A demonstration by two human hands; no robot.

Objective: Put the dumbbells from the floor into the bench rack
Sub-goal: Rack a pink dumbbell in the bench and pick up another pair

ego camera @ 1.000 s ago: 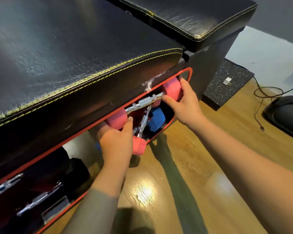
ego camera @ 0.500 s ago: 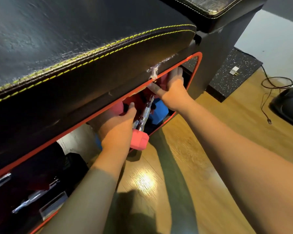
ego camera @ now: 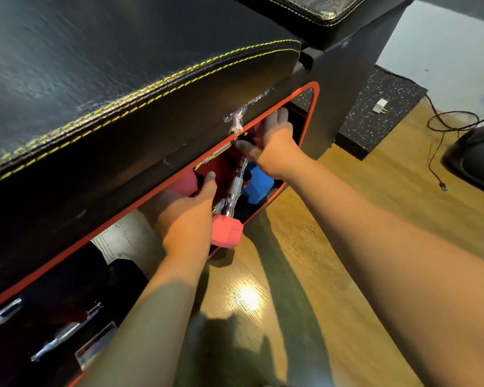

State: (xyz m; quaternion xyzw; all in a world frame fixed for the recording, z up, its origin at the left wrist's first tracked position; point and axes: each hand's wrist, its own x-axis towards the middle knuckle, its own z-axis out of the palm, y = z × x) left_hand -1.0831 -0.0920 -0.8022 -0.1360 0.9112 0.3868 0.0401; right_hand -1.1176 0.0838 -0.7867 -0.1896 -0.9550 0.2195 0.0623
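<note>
Inside the red-rimmed rack opening (ego camera: 315, 107) under the black padded bench (ego camera: 123, 79), a pink dumbbell (ego camera: 185, 181) is being set crosswise, its long axis parallel to the opening's upper edge. Its left head is touched by the left hand (ego camera: 187, 219), fingers hidden, thumb straight. In the middle, a second pink dumbbell (ego camera: 226, 231) lies with its chrome handle pointing inward, one head jutting over the wooden floor (ego camera: 305, 275); a blue dumbbell (ego camera: 256, 187) is seen just beside it. The crosswise dumbbell's right head is covered by the right hand (ego camera: 274, 143), fingers extended. A push inward is judged next.
</note>
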